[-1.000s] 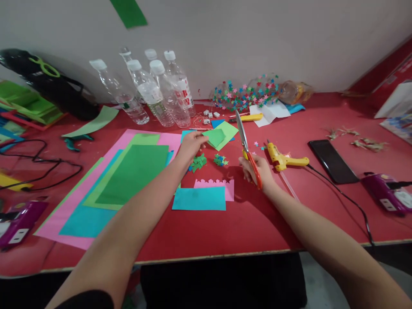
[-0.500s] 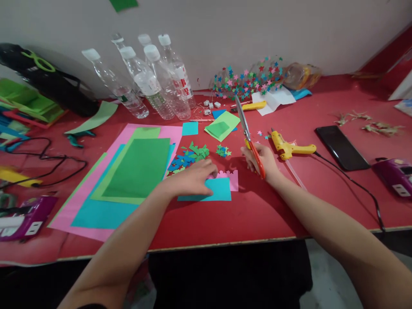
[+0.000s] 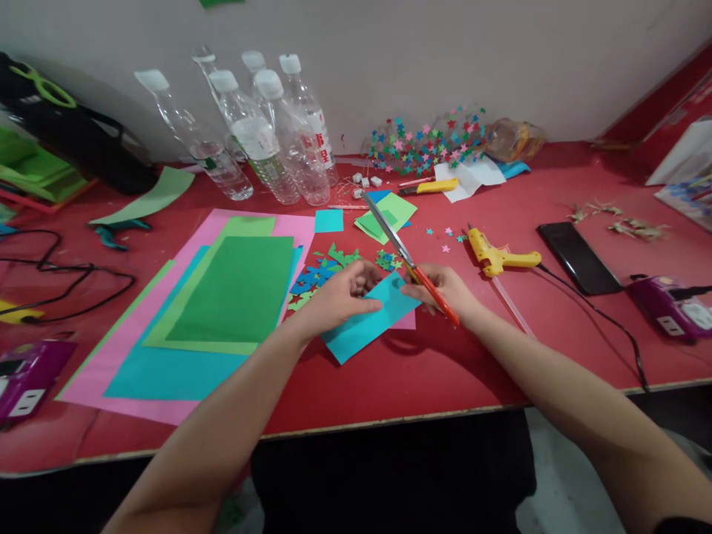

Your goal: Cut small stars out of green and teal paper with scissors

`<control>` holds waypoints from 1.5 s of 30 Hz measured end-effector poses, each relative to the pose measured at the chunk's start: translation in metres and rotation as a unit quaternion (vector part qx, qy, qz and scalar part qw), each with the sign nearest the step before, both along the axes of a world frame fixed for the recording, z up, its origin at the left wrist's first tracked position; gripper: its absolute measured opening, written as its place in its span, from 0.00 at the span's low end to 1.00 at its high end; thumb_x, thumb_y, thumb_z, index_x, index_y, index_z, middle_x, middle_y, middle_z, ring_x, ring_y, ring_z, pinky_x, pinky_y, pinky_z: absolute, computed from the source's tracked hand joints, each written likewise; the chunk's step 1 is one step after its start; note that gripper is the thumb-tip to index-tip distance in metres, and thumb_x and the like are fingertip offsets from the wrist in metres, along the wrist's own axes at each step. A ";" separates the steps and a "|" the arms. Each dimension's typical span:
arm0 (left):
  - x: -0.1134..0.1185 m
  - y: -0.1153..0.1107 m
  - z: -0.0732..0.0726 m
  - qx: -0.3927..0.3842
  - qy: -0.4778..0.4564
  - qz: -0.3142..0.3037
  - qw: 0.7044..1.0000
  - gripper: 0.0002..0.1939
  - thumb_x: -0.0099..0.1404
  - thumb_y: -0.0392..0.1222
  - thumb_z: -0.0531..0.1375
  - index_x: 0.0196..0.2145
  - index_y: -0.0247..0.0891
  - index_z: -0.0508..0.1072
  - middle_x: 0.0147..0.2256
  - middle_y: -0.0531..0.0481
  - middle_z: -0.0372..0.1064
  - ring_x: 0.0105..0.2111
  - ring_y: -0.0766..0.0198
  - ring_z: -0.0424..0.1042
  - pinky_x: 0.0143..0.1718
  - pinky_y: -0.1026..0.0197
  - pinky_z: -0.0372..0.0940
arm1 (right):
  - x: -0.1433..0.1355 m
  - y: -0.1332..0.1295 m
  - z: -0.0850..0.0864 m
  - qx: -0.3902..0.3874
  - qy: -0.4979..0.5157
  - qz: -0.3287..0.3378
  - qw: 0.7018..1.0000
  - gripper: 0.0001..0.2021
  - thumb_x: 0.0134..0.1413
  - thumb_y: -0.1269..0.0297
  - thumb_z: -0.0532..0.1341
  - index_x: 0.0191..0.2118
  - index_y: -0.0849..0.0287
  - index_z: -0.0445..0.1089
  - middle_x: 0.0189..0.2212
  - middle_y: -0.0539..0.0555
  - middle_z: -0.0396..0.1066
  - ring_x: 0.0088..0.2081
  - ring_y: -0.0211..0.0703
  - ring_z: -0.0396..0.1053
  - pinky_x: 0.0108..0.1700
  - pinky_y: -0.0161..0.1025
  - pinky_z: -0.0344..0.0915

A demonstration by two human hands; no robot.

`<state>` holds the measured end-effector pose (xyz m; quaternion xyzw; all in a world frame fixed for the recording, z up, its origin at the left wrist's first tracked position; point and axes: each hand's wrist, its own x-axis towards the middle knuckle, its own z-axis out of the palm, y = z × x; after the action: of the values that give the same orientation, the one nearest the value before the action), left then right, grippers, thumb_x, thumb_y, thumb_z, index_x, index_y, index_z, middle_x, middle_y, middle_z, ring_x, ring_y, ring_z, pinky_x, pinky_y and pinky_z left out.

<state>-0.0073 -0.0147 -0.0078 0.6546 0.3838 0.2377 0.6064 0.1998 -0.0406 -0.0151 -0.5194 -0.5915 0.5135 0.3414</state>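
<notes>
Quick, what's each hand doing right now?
Left hand: closed on the blue paper, thumb on top.
Right hand: closed around the scissors, fingertips at the paper's corner.

Both hands — curled, close together

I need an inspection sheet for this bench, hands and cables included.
Surface: red tabletop, paper spread across its left side.
Items in use: blue paper strip, held at a slant; scissors, blades toward the wall.
Clutter: coloured sheets, star cut-outs, glue gun, phone, clear bottles.
Hands: left hand pinches the strip; right hand holds the scissors at the strip's right end.
Cables: glue-gun cord runs toward the table's front; black cable loops at left.
Surroundings: grey wall behind.
</notes>
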 end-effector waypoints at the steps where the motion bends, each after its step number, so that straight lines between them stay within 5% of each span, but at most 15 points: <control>1: 0.002 0.000 -0.001 -0.023 -0.028 0.006 0.999 0.18 0.51 0.39 0.65 0.38 0.40 0.64 0.33 0.54 0.67 0.33 0.66 0.69 0.35 0.62 0.63 | -0.001 -0.002 0.000 -0.008 0.003 0.012 1.000 0.18 0.44 0.49 0.64 0.25 0.58 0.61 0.14 0.43 0.57 0.17 0.32 0.54 0.21 0.32 0.49; 5: 0.004 0.003 -0.007 -0.055 -0.035 0.021 0.998 0.16 0.51 0.39 0.66 0.37 0.39 0.68 0.32 0.53 0.70 0.34 0.66 0.70 0.35 0.63 0.63 | -0.001 -0.005 0.000 -0.007 0.005 0.003 1.000 0.16 0.43 0.54 0.63 0.23 0.56 0.56 0.14 0.42 0.56 0.16 0.31 0.54 0.20 0.32 0.49; 12: -0.015 0.016 -0.008 -0.145 -0.092 0.136 0.976 0.15 0.49 0.42 0.68 0.34 0.38 0.71 0.24 0.56 0.68 0.21 0.70 0.66 0.23 0.65 0.62 | 0.021 0.011 -0.005 0.030 0.049 -0.146 0.988 0.14 0.49 0.58 0.60 0.23 0.55 0.54 0.12 0.44 0.57 0.13 0.33 0.57 0.17 0.33 0.51; 15: -0.012 0.013 -0.009 -0.183 -0.112 0.102 0.971 0.16 0.51 0.43 0.67 0.38 0.38 0.72 0.25 0.53 0.71 0.20 0.67 0.69 0.20 0.63 0.63 | 0.024 0.015 -0.001 0.040 0.066 -0.168 0.983 0.14 0.49 0.56 0.60 0.23 0.55 0.54 0.12 0.45 0.58 0.13 0.33 0.56 0.16 0.34 0.51; 18: -0.005 0.005 -0.010 -0.163 -0.100 0.026 0.981 0.12 0.58 0.45 0.63 0.35 0.33 0.74 0.30 0.44 0.76 0.24 0.64 0.73 0.20 0.64 0.64 | 0.022 0.013 0.004 0.046 0.058 -0.171 0.982 0.14 0.49 0.56 0.59 0.22 0.55 0.54 0.12 0.45 0.59 0.13 0.33 0.57 0.16 0.34 0.52; 21: 0.000 0.002 -0.012 -0.138 -0.116 0.047 0.983 0.11 0.58 0.45 0.64 0.32 0.32 0.73 0.27 0.46 0.75 0.21 0.66 0.72 0.21 0.65 0.65 | 0.020 0.010 0.006 0.050 0.013 -0.179 0.983 0.16 0.49 0.59 0.60 0.21 0.55 0.52 0.10 0.44 0.57 0.13 0.33 0.56 0.16 0.33 0.51; 25: -0.003 0.005 -0.014 -0.152 -0.142 0.093 0.974 0.18 0.57 0.45 0.65 0.44 0.37 0.71 0.24 0.54 0.73 0.19 0.65 0.72 0.18 0.65 0.64 | 0.019 0.006 0.000 0.067 -0.003 -0.169 0.983 0.15 0.50 0.60 0.61 0.22 0.55 0.53 0.11 0.43 0.57 0.13 0.33 0.55 0.16 0.33 0.51; 32: -0.012 0.007 -0.004 -0.066 -0.038 0.091 0.993 0.14 0.58 0.45 0.63 0.42 0.38 0.73 0.19 0.57 0.67 0.15 0.71 0.66 0.16 0.68 0.57 | 0.023 0.009 0.000 0.113 0.013 -0.154 0.982 0.16 0.46 0.56 0.66 0.24 0.57 0.60 0.20 0.46 0.59 0.22 0.35 0.56 0.24 0.35 0.54; 35: -0.013 0.006 0.002 -0.089 -0.026 0.037 0.995 0.13 0.58 0.43 0.63 0.41 0.39 0.72 0.17 0.59 0.63 0.14 0.72 0.63 0.15 0.69 0.54 | 0.028 0.012 0.006 0.081 -0.001 -0.082 0.993 0.13 0.43 0.57 0.67 0.26 0.59 0.65 0.24 0.49 0.63 0.26 0.36 0.59 0.28 0.36 0.56; 38: -0.014 0.008 0.003 -0.098 -0.050 0.082 0.991 0.13 0.55 0.40 0.65 0.38 0.40 0.69 0.20 0.60 0.62 0.16 0.74 0.62 0.16 0.70 0.56 | 0.027 0.010 0.008 -0.001 -0.014 0.014 1.000 0.13 0.42 0.58 0.67 0.29 0.60 0.67 0.23 0.48 0.63 0.24 0.35 0.59 0.25 0.34 0.55; 41: -0.015 0.013 0.001 -0.135 -0.118 0.140 0.974 0.13 0.52 0.41 0.66 0.34 0.38 0.68 0.22 0.58 0.65 0.18 0.73 0.65 0.18 0.69 0.58 | 0.019 0.004 0.006 -0.016 0.022 -0.023 0.999 0.13 0.42 0.57 0.66 0.29 0.59 0.65 0.20 0.44 0.59 0.19 0.31 0.53 0.21 0.32 0.52; 45: -0.007 0.011 -0.006 -0.143 -0.179 0.112 0.967 0.14 0.56 0.45 0.64 0.37 0.35 0.70 0.28 0.49 0.73 0.27 0.66 0.73 0.29 0.64 0.65 | 0.007 -0.002 0.002 0.006 0.062 -0.101 0.993 0.14 0.47 0.55 0.65 0.31 0.58 0.63 0.21 0.44 0.58 0.18 0.31 0.56 0.18 0.31 0.55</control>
<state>-0.0141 -0.0033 -0.0143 0.4606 0.3697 0.3601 0.7221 0.2067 -0.0426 -0.0132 -0.5420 -0.5168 0.5037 0.4307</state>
